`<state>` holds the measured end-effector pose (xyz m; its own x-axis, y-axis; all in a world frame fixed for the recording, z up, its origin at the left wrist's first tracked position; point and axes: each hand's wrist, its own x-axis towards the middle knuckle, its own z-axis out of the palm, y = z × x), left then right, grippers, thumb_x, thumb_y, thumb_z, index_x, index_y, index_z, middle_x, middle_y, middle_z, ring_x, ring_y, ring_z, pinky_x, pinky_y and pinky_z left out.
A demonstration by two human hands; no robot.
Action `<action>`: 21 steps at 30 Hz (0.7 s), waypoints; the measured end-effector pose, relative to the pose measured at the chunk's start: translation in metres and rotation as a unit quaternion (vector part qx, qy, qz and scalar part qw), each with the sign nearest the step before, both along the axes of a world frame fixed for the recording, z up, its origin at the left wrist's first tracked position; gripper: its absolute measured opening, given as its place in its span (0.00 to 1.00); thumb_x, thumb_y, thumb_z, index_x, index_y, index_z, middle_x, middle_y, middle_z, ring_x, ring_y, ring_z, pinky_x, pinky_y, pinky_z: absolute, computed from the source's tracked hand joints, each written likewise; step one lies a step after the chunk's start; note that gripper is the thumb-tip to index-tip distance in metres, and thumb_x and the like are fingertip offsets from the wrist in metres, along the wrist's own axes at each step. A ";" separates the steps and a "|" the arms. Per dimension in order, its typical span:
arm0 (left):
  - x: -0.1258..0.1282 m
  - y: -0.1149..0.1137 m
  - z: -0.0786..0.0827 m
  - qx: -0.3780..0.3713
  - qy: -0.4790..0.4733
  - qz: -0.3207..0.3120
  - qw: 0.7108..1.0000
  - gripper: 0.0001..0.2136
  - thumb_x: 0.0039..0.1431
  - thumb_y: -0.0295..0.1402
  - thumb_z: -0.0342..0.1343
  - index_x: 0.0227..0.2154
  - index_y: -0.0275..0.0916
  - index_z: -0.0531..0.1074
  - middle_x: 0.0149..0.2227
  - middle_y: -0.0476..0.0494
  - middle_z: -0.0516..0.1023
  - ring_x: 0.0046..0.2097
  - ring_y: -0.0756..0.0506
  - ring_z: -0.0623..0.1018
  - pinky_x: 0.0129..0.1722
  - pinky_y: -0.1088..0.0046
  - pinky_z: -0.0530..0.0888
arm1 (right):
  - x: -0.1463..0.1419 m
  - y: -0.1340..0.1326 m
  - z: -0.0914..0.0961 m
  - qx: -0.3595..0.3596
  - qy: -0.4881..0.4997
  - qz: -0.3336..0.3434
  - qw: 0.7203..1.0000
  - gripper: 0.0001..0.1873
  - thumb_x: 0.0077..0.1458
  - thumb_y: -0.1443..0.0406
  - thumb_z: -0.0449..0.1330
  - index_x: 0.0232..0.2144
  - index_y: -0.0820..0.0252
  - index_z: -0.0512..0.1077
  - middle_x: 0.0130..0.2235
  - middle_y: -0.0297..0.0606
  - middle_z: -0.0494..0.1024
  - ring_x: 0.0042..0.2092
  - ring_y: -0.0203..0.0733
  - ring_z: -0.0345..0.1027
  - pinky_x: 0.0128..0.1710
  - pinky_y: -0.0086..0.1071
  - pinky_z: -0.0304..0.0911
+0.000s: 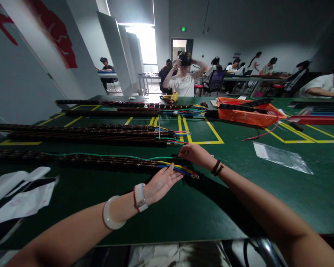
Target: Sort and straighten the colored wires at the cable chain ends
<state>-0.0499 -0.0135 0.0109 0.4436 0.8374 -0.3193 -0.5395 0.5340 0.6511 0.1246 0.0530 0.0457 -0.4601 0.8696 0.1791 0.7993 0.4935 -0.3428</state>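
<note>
A long dark strip (80, 160) lies across the green table, with a bundle of coloured wires (180, 170) coming out of its right end. My left hand (160, 183) reaches towards those wires with fingers stretched out, fingertips touching or just short of them. My right hand (195, 154) hovers just above the wire bundle, palm down, fingers loosely extended. Neither hand holds anything. A green wire (100, 155) runs along the top of the nearest strip.
More dark strips (80, 132) with wire ends lie further back. An orange basket (247, 111) stands at the back right, a clear plastic bag (281, 157) to the right, white papers (22, 202) at the left. Several people sit at tables behind.
</note>
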 end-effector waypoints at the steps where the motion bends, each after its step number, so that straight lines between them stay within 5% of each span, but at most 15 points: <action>1: 0.000 0.000 -0.001 0.004 -0.003 -0.002 1.000 0.05 0.61 0.28 0.50 0.35 0.32 0.70 0.43 0.36 0.77 0.47 0.45 0.76 0.56 0.61 0.67 | -0.001 -0.004 0.006 -0.003 -0.008 -0.002 1.000 0.13 0.56 0.57 0.57 0.30 0.61 0.75 0.29 0.35 0.76 0.28 0.32 0.64 0.27 0.25 0.52; 6: 0.000 -0.001 -0.003 0.016 0.001 0.009 1.000 0.06 0.61 0.27 0.49 0.36 0.34 0.71 0.41 0.39 0.78 0.44 0.46 0.77 0.55 0.64 0.67 | -0.008 -0.027 0.023 -0.046 -0.125 0.025 0.991 0.19 0.55 0.52 0.56 0.25 0.59 0.74 0.22 0.33 0.72 0.21 0.30 0.57 0.21 0.26 0.45; 14: -0.001 -0.002 -0.003 0.031 0.000 0.003 1.000 0.06 0.61 0.28 0.49 0.36 0.33 0.70 0.40 0.39 0.78 0.44 0.46 0.77 0.54 0.63 0.68 | -0.007 -0.024 0.016 -0.042 -0.127 0.037 0.990 0.11 0.54 0.59 0.59 0.26 0.60 0.73 0.25 0.34 0.74 0.24 0.31 0.61 0.22 0.26 0.46; 21: -0.001 0.001 -0.005 0.030 0.009 -0.012 0.999 0.09 0.61 0.34 0.51 0.35 0.33 0.71 0.39 0.37 0.78 0.43 0.45 0.77 0.54 0.60 0.68 | -0.009 -0.010 0.003 -0.012 -0.142 -0.038 0.989 0.14 0.55 0.56 0.58 0.27 0.61 0.73 0.27 0.38 0.76 0.28 0.36 0.68 0.25 0.27 0.50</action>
